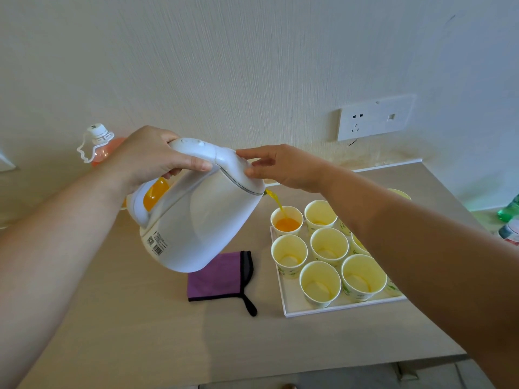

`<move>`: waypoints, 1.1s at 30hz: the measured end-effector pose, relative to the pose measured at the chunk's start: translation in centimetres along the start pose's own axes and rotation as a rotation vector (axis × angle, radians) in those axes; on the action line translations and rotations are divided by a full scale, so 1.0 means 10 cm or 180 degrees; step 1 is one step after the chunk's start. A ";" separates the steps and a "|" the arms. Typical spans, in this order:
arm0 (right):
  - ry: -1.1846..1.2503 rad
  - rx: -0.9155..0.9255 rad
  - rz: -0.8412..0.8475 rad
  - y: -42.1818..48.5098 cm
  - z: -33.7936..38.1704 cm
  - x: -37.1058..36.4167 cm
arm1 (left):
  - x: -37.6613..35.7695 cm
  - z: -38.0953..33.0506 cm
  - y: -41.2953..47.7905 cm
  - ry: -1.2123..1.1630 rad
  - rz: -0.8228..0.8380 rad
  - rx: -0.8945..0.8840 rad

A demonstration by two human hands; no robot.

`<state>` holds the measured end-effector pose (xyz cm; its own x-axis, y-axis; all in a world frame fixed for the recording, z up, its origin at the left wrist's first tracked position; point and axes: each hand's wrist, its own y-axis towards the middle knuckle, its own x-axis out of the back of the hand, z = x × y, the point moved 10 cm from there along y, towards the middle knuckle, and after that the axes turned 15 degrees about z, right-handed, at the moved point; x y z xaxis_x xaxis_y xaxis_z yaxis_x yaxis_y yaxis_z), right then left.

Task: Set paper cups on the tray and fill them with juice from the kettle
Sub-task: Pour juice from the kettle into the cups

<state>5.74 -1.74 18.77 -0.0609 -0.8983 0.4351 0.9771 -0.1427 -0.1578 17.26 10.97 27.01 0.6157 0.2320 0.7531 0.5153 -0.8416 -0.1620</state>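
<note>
The white kettle (202, 214) hangs tilted above the counter (126, 332). Its handle is to the left and its spout to the right, so its long line runs left to right toward the tray (283, 290). The left hand (157, 157) is wrapped round the handle and bears the weight. The right hand (283, 167) reaches across with its fingers nearly straight, the tips resting on the lid near the spout and gripping nothing.

A thin stream of juice (276, 202) falls into the far-left cup (287, 220), which stands at the tray's far left corner and is partly filled. The spout is above that cup's left rim, clear of it.

The neighbouring cup (320, 214), just to the right, and the nearer cup (289, 252) both look empty. Reaching either would probably take only a small shift of the spout, to the right or toward the counter's near edge, and the left hand would have to make it.

The right forearm crosses above the tray's right side and hides some cups. A purple cloth (216, 279) lies just left of the tray.
</note>
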 end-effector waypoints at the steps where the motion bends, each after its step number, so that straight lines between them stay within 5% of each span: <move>1: 0.0002 0.0006 -0.0003 0.00 0.01 0.00 | 0.00 -0.01 0.00 0.0003 -0.0002 -0.0005; 33: -0.0017 -0.0042 -0.0038 0.00 -0.04 0.04 | -0.01 -0.04 0.03 0.0089 0.0042 0.0061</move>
<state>5.67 -2.27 18.61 -0.0716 -0.8942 0.4419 0.9735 -0.1590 -0.1641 17.16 10.51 27.14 0.6056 0.2071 0.7683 0.5188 -0.8348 -0.1840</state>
